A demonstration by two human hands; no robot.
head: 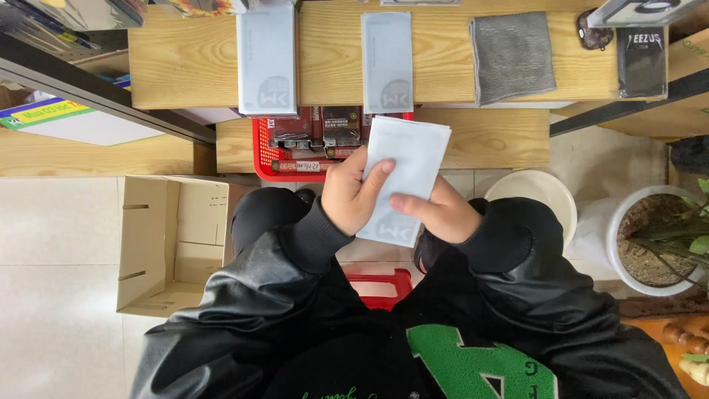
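**Both hands on white packet above red basket**

The wooden bench (pixel 185 66) carried two white packets (pixel 267 59) and a grey cloth (pixel 512 55). An open cardboard box (pixel 173 244) stood on the floor — a red basket (pixel 260 159) of small boxed parts sat ahead of the knees. The left hand (pixel 354 196) and right hand (pixel 437 214) both clasped one white packet (pixel 410 159), held above the basket — judged mid-handling. A steady two-handed hold seemed needed.
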